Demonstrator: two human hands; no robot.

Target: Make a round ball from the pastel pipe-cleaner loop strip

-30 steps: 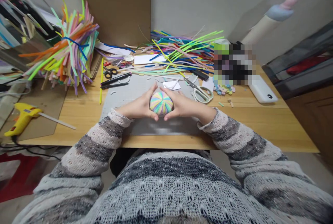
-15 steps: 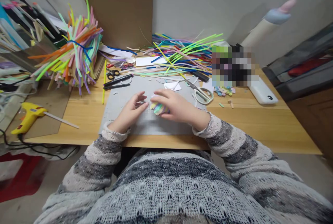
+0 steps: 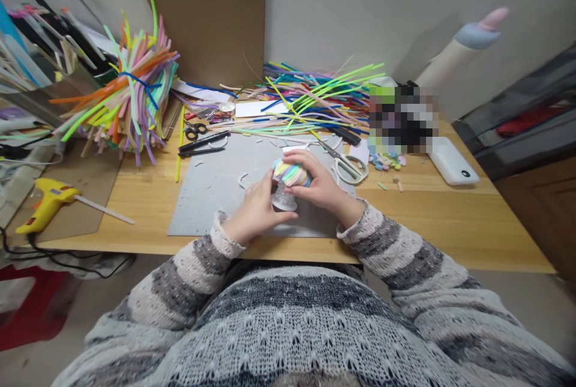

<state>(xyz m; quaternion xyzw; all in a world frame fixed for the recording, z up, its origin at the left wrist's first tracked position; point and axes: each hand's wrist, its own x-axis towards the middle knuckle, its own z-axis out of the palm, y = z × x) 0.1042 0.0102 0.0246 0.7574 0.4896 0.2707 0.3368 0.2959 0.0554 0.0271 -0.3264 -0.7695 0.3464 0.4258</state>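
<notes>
My right hand (image 3: 317, 186) is closed around the right side of a rounded piece with wavy pastel stripes (image 3: 292, 174), its fingers over the top. Below the stripes, the piece has a glittery silver-grey base (image 3: 283, 197) that flares at the bottom. My left hand (image 3: 258, 210) cups the piece from the left, the index finger against its side and the thumb stretched out past the front of the base. The other left fingers are mostly hidden. Both hands are over a grey cutting mat (image 3: 202, 195). Just right of my right hand lie white-handled scissors (image 3: 351, 169).
A yellow glue gun (image 3: 47, 201) lies at the left, its cord over the table edge. Bundled pipe cleaners (image 3: 135, 93) stand behind it, with more loose pipe cleaners (image 3: 324, 93) along the back. A white power bank-like block (image 3: 452, 162) is at the right. Black pens (image 3: 204, 144) lie on the mat.
My left hand has moved right to the striped piece, from standing apart with its fingers spread. The piece has shifted slightly right and up in my right hand, and its silver base now shows.
</notes>
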